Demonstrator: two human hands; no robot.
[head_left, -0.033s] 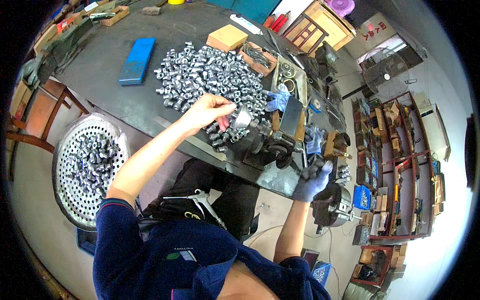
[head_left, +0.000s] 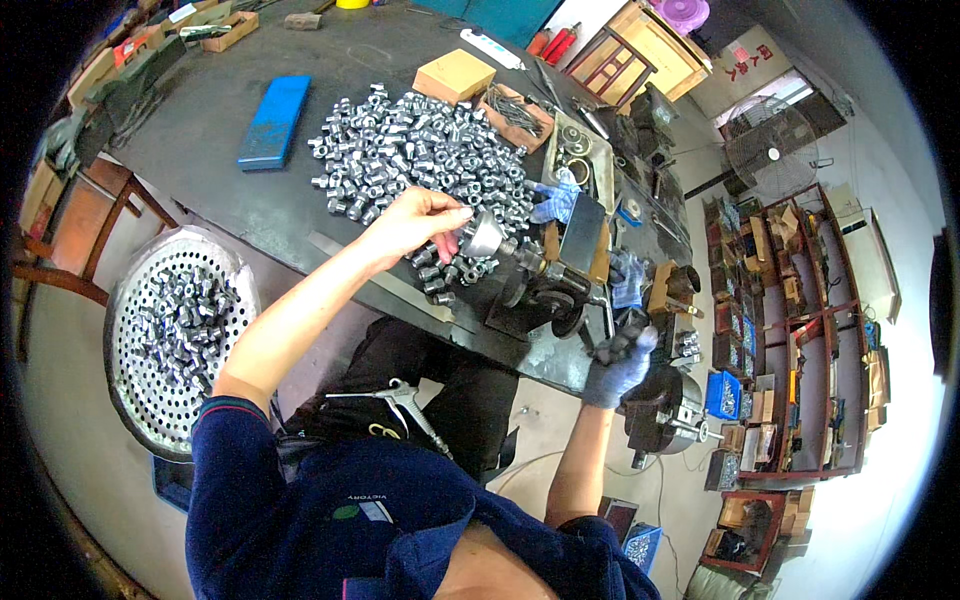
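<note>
My bare left hand (head_left: 420, 225) is at the round steel head (head_left: 485, 236) of a small bench-mounted machine (head_left: 545, 300). Its fingers are bent together in a pinch there, and whatever they hold is hidden. My right hand (head_left: 620, 368), in a grey-blue glove with a dark palm, is closed at the lever handle (head_left: 607, 318) on the machine's right side. Just beyond my left hand lies a large heap of shiny metal fittings (head_left: 415, 150). A few loose fittings (head_left: 440, 280) sit below its fingers, close to the table's front edge.
At left stands a round perforated tray (head_left: 135, 300) with more fittings. An air blow gun (head_left: 405, 400) lies across my lap. On the table are a blue block (head_left: 275, 122), a yellow box (head_left: 455, 75) and a dark phone-like slab (head_left: 582, 232). A chuck (head_left: 665, 410) stands beside my right hand.
My right hand has shifted slightly left and down toward me at the lever. My left hand stays in place at the steel head.
</note>
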